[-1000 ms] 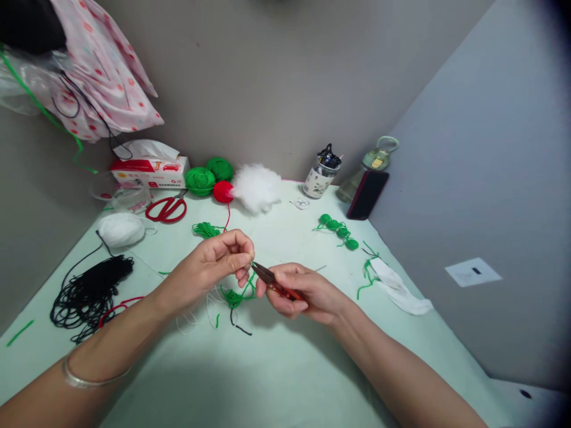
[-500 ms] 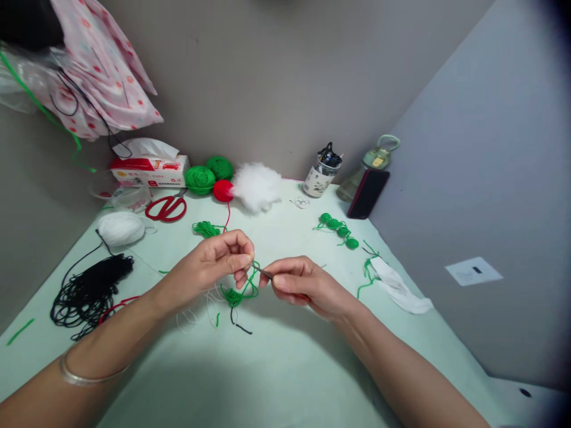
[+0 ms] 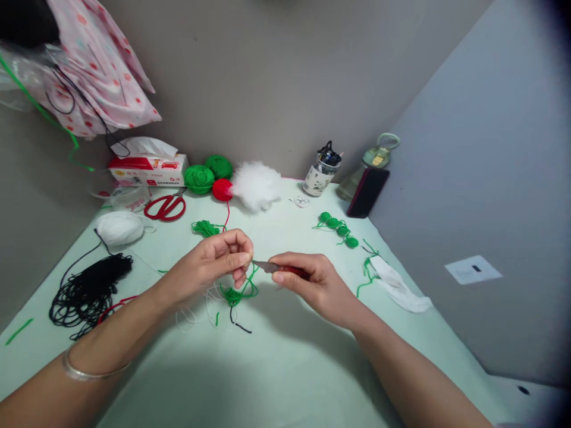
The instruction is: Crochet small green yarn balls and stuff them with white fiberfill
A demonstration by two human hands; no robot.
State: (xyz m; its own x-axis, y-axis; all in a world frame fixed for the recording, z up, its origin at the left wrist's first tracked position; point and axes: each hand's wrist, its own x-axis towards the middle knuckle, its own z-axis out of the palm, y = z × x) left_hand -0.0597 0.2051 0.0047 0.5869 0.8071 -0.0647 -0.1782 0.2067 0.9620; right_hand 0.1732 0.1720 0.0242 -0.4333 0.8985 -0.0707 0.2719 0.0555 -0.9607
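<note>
My left hand (image 3: 214,261) is closed in a pinch on a strand of green yarn (image 3: 241,292) that hangs down to a small green tangle on the pale green table (image 3: 285,368). My right hand (image 3: 312,282) grips small red-handled thread snips (image 3: 277,268), whose dark blades point left and meet the yarn right at my left fingertips. A short black thread lies under the green tangle.
Along the back stand a tissue box (image 3: 147,169), two green yarn balls (image 3: 207,175), a red ball (image 3: 222,189), white stuffing (image 3: 256,185), a jar (image 3: 319,175), a bottle and a phone (image 3: 368,193). Red scissors (image 3: 166,207), white yarn (image 3: 119,229) and black cord (image 3: 89,288) lie left; green crocheted rounds (image 3: 339,229) and a white cloth (image 3: 397,288) right.
My right hand rolled over the snips and rose slightly, bringing the blades level against the yarn at my left fingertips. My left hand has stayed put.
</note>
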